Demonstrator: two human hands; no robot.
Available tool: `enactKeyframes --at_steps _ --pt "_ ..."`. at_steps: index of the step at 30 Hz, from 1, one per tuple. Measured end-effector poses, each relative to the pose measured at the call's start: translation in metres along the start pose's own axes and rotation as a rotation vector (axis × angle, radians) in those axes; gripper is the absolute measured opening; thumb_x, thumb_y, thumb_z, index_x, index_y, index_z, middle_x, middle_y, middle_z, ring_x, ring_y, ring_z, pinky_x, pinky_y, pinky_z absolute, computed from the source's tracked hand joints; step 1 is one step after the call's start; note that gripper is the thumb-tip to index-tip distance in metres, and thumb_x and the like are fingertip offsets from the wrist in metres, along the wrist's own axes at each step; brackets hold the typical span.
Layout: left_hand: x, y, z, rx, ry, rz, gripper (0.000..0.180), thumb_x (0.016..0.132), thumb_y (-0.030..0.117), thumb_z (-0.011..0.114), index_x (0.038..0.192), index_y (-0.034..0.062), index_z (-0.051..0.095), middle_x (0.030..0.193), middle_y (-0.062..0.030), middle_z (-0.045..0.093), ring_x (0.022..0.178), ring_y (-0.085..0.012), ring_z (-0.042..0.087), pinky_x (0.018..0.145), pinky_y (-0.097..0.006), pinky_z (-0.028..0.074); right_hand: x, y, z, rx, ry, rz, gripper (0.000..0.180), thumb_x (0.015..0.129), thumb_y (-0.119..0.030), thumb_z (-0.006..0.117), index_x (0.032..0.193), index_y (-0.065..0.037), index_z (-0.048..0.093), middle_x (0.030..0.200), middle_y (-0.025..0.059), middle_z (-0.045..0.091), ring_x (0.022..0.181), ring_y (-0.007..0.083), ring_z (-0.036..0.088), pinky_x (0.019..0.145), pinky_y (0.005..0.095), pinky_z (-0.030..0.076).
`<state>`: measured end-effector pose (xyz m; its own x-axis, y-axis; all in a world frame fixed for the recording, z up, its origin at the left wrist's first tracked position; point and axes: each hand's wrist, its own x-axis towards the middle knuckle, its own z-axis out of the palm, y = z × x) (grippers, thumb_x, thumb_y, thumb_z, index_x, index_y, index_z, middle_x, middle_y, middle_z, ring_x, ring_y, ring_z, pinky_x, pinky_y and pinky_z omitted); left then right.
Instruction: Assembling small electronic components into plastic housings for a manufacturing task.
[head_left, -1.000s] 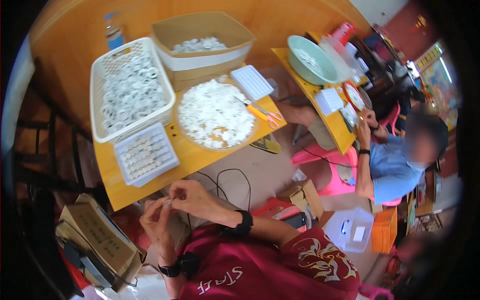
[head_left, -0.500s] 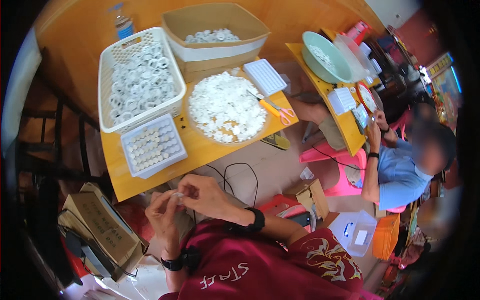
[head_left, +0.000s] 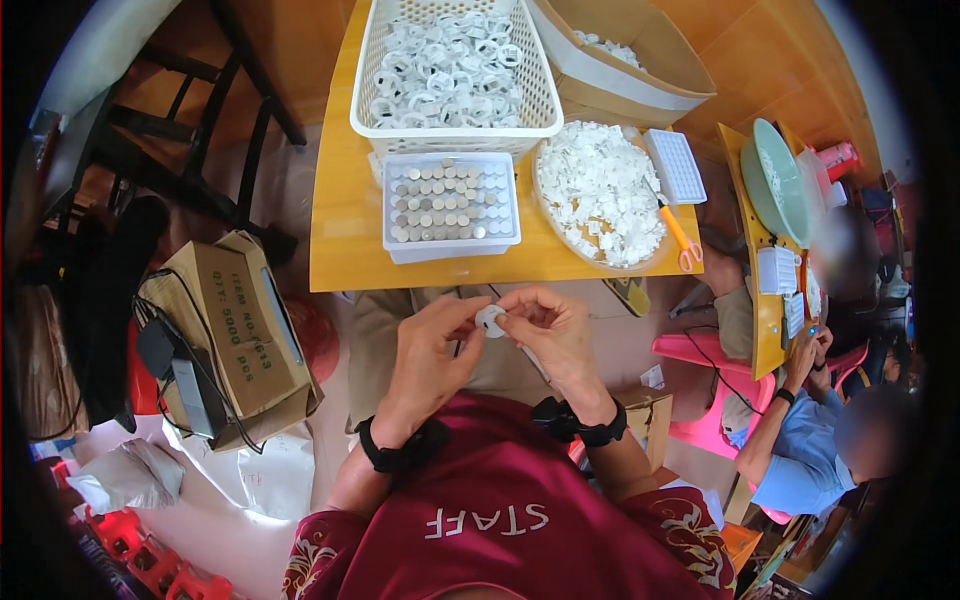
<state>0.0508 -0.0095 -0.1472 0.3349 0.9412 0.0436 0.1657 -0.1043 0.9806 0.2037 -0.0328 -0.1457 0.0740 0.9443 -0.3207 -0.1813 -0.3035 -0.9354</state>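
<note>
One part in hand: a small white ring-shaped piece (head_left: 490, 320), held over the lap, just short of the near edge of the yellow table (head_left: 345, 250).
Left hand (head_left: 430, 355): thumb and forefinger tips close on the left side of the white piece; the other fingers curl loosely beneath.
Right hand (head_left: 555, 335): fingertips press the same piece from the right, the thumb tucked behind it; whether a second part sits between them cannot be told.
Since a second ago: both hands stay together over the lap at the same small piece; the view has swung so the table now sits squarely ahead, and nothing on it looks shifted. To judge by that, the fitting work on this one piece is still going on, with no new part fetched.
Nearest container: a clear compartment tray (head_left: 450, 205) with rows of small grey and white round parts, at the table's near edge.
Behind it: a white mesh basket (head_left: 455, 70) heaped with white rings.
Right of the tray: a round dish (head_left: 600, 190) piled with small white parts, orange-handled scissors (head_left: 678, 232) lying at its rim.
Further back: a cardboard box (head_left: 630, 55) with more white parts.
Left of the lap: a brown carton (head_left: 235, 330) on the floor.
Far right: another person (head_left: 800, 440) at a second table.
</note>
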Motion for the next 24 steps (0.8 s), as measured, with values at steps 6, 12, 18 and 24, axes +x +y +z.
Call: enactKeyframes --at_steps 6,12,18,24 --pt "0.003 -0.003 -0.006 0.341 -0.092 0.171 0.03 0.069 -0.002 0.057 0.099 0.0022 0.056 0.079 -0.0121 0.055 0.066 -0.0291 0.058 0.056 -0.036 0.048 0.003 0.011 0.003 -0.166 0.072 -0.013 0.011 0.073 0.002 0.064 0.084 0.001 0.064 0.068 0.0019 0.06 0.057 0.0033 0.052 0.051 0.0165 0.041" --pt "0.007 -0.008 0.008 0.477 -0.134 0.254 0.029 0.068 -0.001 0.058 0.097 0.0032 0.054 0.075 -0.0121 0.052 0.066 -0.0315 0.057 0.052 -0.039 0.046 0.003 0.017 -0.01 -0.14 0.089 -0.032 0.011 0.072 0.002 0.064 0.084 0.001 0.063 0.066 0.0029 0.06 0.054 0.0047 0.052 0.049 0.0173 0.041" --pt "0.021 -0.018 0.023 0.21 -0.096 0.12 0.03 0.071 -0.004 0.057 0.1 0.0033 0.058 0.077 -0.0075 0.056 0.068 -0.0181 0.059 0.057 -0.029 0.048 0.006 0.006 -0.024 -0.132 0.112 -0.033 0.012 0.074 0.003 0.063 0.085 0.0 0.063 0.066 0.0024 0.059 0.056 0.0045 0.053 0.05 0.0161 0.042" --pt "0.012 -0.021 0.019 -0.685 -0.062 -0.355 0.022 0.076 -0.005 0.054 0.097 0.0008 0.059 0.085 -0.005 0.058 0.078 -0.0119 0.057 0.065 -0.024 0.049 -0.004 0.006 -0.015 -0.106 0.064 -0.126 0.013 0.076 0.004 0.061 0.088 -0.001 0.06 0.076 0.0014 0.06 0.064 0.0041 0.056 0.056 0.0164 0.044"
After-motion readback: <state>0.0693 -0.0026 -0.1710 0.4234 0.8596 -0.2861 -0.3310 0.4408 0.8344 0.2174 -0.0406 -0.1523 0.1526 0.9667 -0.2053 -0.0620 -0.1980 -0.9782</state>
